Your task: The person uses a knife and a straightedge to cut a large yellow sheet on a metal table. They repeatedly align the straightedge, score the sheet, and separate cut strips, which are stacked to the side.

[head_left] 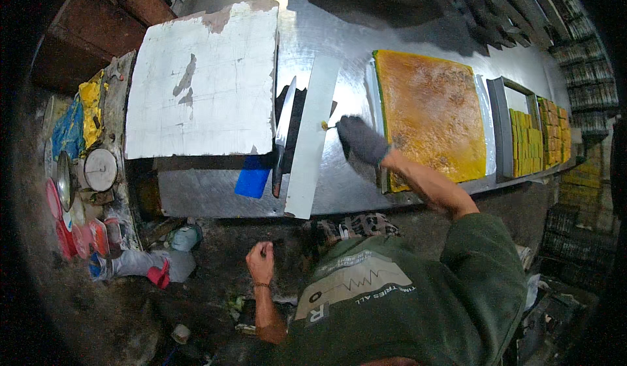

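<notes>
My right hand (361, 138), in a dark glove, reaches over the metal table with its fingers closed. At its fingertips is a small yellow-green bit (324, 125), against the edge of a long pale flat strip (312, 137); whatever the fingers grip is too small to tell. My right wrist passes over the near left part of a large square slab (434, 114), browned on top with yellow-green edges. My bare left hand (260, 261) hangs below the table edge, fingers curled. Left of the strip lies a long knife (285, 121), and beside it a blue flat scraper (253, 176).
A worn white board (202, 82) covers the table's left part. On the right, a grey frame (501, 127) stands beside cut yellow-green pieces (524, 140). Lidded containers (100, 169) and red tubs (98, 237) crowd the far left. Stacked trays (581, 72) line the right side.
</notes>
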Available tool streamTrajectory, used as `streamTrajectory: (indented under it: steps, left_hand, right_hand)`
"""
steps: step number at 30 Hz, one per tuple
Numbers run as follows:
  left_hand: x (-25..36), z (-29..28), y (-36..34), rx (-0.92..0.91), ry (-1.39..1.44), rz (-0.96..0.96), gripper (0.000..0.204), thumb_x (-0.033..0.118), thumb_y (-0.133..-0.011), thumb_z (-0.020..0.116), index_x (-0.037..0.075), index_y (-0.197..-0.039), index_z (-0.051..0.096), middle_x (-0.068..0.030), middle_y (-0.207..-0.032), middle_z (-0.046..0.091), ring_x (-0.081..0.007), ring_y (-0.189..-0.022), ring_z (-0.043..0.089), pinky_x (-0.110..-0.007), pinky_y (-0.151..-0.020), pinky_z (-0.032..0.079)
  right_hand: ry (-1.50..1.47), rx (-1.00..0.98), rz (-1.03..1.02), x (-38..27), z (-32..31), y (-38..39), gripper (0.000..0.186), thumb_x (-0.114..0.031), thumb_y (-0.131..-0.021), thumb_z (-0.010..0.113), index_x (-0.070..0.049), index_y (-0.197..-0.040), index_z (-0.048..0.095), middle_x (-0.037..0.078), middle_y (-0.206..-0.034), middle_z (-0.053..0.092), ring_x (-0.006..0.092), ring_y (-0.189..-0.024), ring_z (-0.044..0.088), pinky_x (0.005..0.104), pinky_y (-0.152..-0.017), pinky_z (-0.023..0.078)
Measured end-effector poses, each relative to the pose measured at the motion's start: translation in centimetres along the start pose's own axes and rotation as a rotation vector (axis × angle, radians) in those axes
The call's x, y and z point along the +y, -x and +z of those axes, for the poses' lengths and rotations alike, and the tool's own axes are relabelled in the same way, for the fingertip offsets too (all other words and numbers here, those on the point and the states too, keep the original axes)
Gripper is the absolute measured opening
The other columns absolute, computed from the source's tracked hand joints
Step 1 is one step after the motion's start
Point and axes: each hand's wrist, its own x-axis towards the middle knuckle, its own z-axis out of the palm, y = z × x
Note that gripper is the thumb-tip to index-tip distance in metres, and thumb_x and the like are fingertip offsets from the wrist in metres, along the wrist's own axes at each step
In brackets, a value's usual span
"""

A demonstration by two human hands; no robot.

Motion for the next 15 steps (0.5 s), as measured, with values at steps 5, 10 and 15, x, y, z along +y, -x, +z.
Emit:
streamTrajectory:
  steps: [5, 10, 15]
  left_hand:
    - [11.5, 0.3, -4.3, 0.224, -0.153, 0.485, 0.023, 0.020, -0.088, 0.076, 0.005, -0.105, 0.071, -0.0126, -0.096, 0.070, -0.0359, -0.090, 0.065, -0.046, -0.082, 0.052]
    - [18.4, 5.4, -7.8, 0.198, -0.526, 0.445, 0.065, 0.028, -0.084, 0.079, 0.005, -0.138, 0.052, -0.0166, -0.127, 0.058, -0.0365, -0.116, 0.055, -0.048, -0.095, 0.045]
    - [21.0, 8.6, -9.0, 0.201, -0.814, 0.245, 0.089, 0.038, -0.080, 0.080, 0.007, -0.152, 0.040, -0.0193, -0.127, 0.054, -0.0372, -0.115, 0.053, -0.048, -0.095, 0.043]
  right_hand:
    - [-0.355, -0.424, 0.346, -4.5, -3.3, 3.8, 0.037, -0.014, -0.092, 0.062, -0.007, -0.128, 0.067, 0.020, -0.119, 0.070, 0.0380, -0.110, 0.067, 0.0450, -0.096, 0.053]
    - [-0.298, 0.023, 0.402, -1.3, -2.5, 0.7, 0.033, -0.021, -0.098, 0.062, -0.003, -0.124, 0.069, 0.023, -0.109, 0.072, 0.0379, -0.097, 0.070, 0.0448, -0.092, 0.055]
    - [-0.271, 0.113, 0.103, -0.7, 2.1, -2.8, 0.032, -0.017, -0.085, 0.070, -0.005, -0.114, 0.072, 0.020, -0.101, 0.068, 0.0384, -0.095, 0.067, 0.0439, -0.085, 0.055]
